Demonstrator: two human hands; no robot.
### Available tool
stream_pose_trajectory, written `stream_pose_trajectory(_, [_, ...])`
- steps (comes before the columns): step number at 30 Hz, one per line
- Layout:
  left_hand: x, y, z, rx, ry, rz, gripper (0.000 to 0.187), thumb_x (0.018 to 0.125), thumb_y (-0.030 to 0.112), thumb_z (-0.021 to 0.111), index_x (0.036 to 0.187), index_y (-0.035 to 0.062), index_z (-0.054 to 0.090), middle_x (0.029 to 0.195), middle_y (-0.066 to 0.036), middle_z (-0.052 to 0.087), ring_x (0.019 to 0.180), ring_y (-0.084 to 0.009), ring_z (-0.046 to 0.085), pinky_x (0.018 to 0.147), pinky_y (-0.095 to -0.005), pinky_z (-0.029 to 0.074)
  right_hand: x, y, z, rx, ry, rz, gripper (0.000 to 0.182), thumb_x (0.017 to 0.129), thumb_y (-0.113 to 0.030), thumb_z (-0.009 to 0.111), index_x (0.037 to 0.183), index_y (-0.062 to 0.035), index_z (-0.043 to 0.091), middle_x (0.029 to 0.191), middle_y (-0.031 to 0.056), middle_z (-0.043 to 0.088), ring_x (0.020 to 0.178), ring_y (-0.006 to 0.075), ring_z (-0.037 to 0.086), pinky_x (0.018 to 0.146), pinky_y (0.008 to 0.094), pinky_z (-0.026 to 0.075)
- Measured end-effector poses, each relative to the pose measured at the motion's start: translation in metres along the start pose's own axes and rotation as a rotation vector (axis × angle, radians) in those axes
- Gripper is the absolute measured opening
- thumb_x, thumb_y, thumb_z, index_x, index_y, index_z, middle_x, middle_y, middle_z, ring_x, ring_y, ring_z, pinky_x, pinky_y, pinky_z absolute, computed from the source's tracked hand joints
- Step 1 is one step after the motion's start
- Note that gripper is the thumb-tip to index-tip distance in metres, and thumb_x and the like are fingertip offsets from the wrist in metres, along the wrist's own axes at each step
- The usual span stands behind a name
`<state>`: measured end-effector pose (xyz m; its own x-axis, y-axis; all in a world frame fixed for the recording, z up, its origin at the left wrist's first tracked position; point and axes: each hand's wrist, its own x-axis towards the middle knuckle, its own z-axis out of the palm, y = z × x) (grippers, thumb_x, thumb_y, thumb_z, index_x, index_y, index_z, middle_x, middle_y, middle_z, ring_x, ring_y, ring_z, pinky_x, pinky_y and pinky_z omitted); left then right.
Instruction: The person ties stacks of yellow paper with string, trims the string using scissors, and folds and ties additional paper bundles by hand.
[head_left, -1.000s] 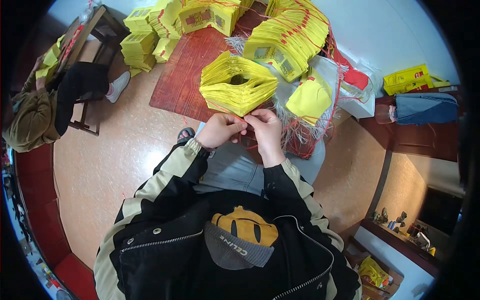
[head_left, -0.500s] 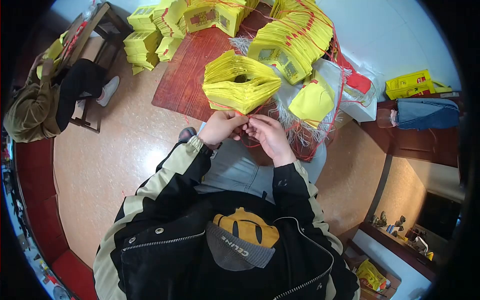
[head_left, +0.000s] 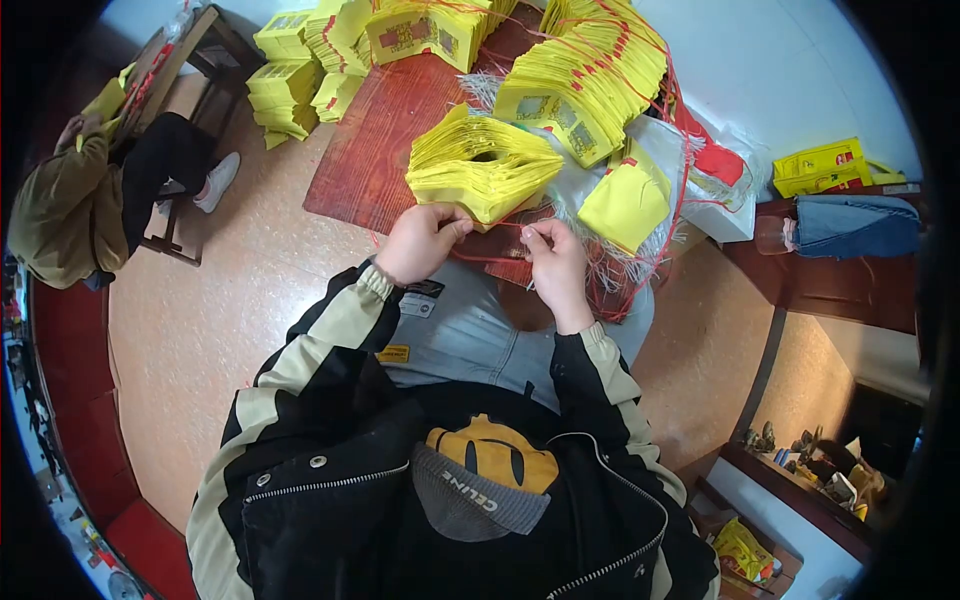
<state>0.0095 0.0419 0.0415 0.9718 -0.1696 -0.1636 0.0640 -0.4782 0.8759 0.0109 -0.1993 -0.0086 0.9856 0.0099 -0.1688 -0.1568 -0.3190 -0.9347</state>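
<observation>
A bundle of folded yellow paper [head_left: 484, 190] stands fanned open at the near edge of the reddish wooden board. In front of it, a red string [head_left: 508, 226] runs between my two hands. My left hand [head_left: 420, 246] is closed at the bundle's lower left, thumb against the fingers, pinching the string. Away to the right, my right hand [head_left: 556, 268] is also closed, with the string between thumb and forefinger. Close beyond that hand lies a yellow paper piece [head_left: 627, 205] on a heap of whitish strands [head_left: 600, 262].
Long rows of folded yellow paper [head_left: 590, 80] with red strings stand behind on the wooden board [head_left: 350, 170]. More yellow stacks [head_left: 285, 95] sit to the left. A person [head_left: 70, 215] sits at far left handling yellow paper. Folded jeans [head_left: 855, 226] lie at right.
My hands have moved apart from where they met below the bundle, left hand leftward and right hand rightward, stretching the red string between them. The person at left has shifted slightly.
</observation>
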Motion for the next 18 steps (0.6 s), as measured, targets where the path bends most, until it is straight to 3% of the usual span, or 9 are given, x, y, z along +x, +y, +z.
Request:
stream_pose_trajectory(3, [0.0,0.001,0.001,0.063,0.046,-0.016,0.021,0.101,0.021,0.07,0.103,0.0003,0.075,0.085,-0.013,0.075,0.078,-0.0258,0.074,0.074,-0.0373,0.056,-0.001,-0.002,-0.003,-0.089,0.062,-0.049,0.015,0.103,-0.015,0.07,0.102,0.0,0.069,0.089,0.0035,0.074,0.078,0.0111,0.067,0.074,0.0274,0.054])
stream_pose_trajectory(5, [0.002,-0.004,0.003,0.075,0.084,0.006,0.022,0.101,0.021,0.07,0.103,0.0003,0.075,0.086,-0.015,0.076,0.08,-0.0275,0.075,0.075,-0.0381,0.057,-0.008,-0.02,-0.012,-0.04,-0.063,-0.028,0.015,0.101,-0.014,0.07,0.1,0.0005,0.066,0.105,0.0085,0.074,0.095,0.0188,0.07,0.087,0.0334,0.055])
stream_pose_trajectory(6, [0.002,-0.007,0.004,0.027,0.106,0.003,0.022,0.101,0.022,0.069,0.103,0.0005,0.075,0.087,-0.016,0.076,0.082,-0.0285,0.076,0.076,-0.0389,0.057,-0.01,-0.016,-0.01,-0.04,-0.065,-0.029,0.015,0.101,-0.014,0.07,0.1,0.0005,0.066,0.105,0.0085,0.074,0.095,0.0188,0.07,0.087,0.0334,0.055])
stream_pose_trajectory(8, [0.002,-0.014,0.009,-0.025,0.124,-0.003,0.022,0.101,0.022,0.069,0.103,0.0006,0.075,0.087,-0.017,0.076,0.085,-0.0294,0.077,0.077,-0.0397,0.058,-0.015,-0.007,-0.007,-0.102,-0.103,-0.519,0.015,0.098,-0.013,0.071,0.098,0.0007,0.065,0.128,0.0183,0.068,0.095,0.0315,0.071,0.084,0.0413,0.055])
stream_pose_trajectory(9, [0.003,-0.016,0.011,-0.033,0.133,0.009,0.023,0.101,0.023,0.07,0.103,0.0007,0.075,0.086,-0.017,0.075,0.084,-0.0293,0.077,0.076,-0.0394,0.058,-0.027,-0.024,-0.006,-0.181,-0.141,-0.471,0.014,0.098,-0.012,0.07,0.096,0.0007,0.065,0.14,0.0198,0.061,0.107,0.0352,0.069,0.09,0.0426,0.054])
stream_pose_trajectory(10, [0.003,-0.017,0.013,-0.04,0.142,0.022,0.024,0.101,0.024,0.07,0.103,0.0007,0.075,0.085,-0.017,0.075,0.083,-0.0292,0.077,0.076,-0.0392,0.058,-0.035,-0.038,-0.003,-0.166,-0.19,-0.4,0.016,0.098,-0.013,0.07,0.093,0.0007,0.066,0.132,0.0202,0.064,0.112,0.0395,0.066,0.091,0.0445,0.053])
stream_pose_trajectory(12, [0.002,-0.014,0.014,-0.041,0.137,0.011,0.024,0.101,0.025,0.071,0.102,0.001,0.075,0.086,-0.017,0.075,0.082,-0.03,0.077,0.075,-0.0395,0.058,-0.035,-0.037,0.008,-0.261,-0.159,-0.551,0.017,0.098,-0.014,0.07,0.091,0.0012,0.066,0.128,0.0206,0.066,0.113,0.0406,0.064,0.093,0.0461,0.052])
stream_pose_trajectory(18, [-0.002,0.001,0.007,0.193,0.148,0.112,0.026,0.097,0.029,0.076,0.097,0.003,0.078,0.085,-0.017,0.076,0.078,-0.0339,0.076,0.07,-0.0426,0.059,-0.025,-0.03,0.027,-0.375,0.033,-0.655,0.016,0.094,-0.012,0.072,0.087,0.0015,0.066,0.119,0.0176,0.067,0.1,0.0367,0.064,0.092,0.0465,0.049])
